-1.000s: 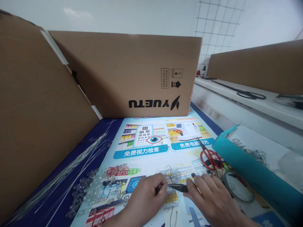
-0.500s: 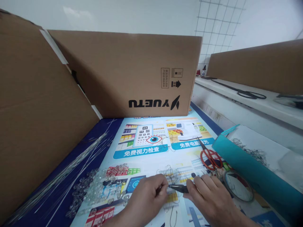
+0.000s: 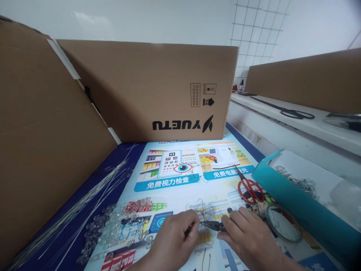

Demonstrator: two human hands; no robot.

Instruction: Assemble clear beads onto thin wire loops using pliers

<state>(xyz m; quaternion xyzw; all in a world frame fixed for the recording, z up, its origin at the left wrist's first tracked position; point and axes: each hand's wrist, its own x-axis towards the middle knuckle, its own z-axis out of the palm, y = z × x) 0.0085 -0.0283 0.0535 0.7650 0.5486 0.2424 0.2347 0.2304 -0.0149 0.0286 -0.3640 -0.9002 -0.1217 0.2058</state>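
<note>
Low in the middle of the head view, my right hand (image 3: 249,235) is wrapped round a pair of dark needle-nose pliers (image 3: 214,225). Their tips point left and reach the fingers of my left hand (image 3: 180,235). That hand is closed in a pinch; what it holds is too small and too hidden to make out, though thin wire shows near the plier tips. Just beyond both hands lies a loose tangle of fine wire (image 3: 204,209). Left of my left hand, many clear beads (image 3: 115,226) are spread over the printed sheet (image 3: 166,194).
Red-handled scissors (image 3: 250,191) and a roll of tape (image 3: 283,223) lie right of my right hand, beside a teal box (image 3: 299,195) holding small wire pieces. Straight wires (image 3: 93,192) lie at left. Cardboard panels (image 3: 141,90) stand behind and left. A white ledge (image 3: 318,120) runs along the right.
The plier jaws look slightly turned and a little more apart near my left fingertips. Both hands keep nearly the same place; the whole view has shifted slightly.
</note>
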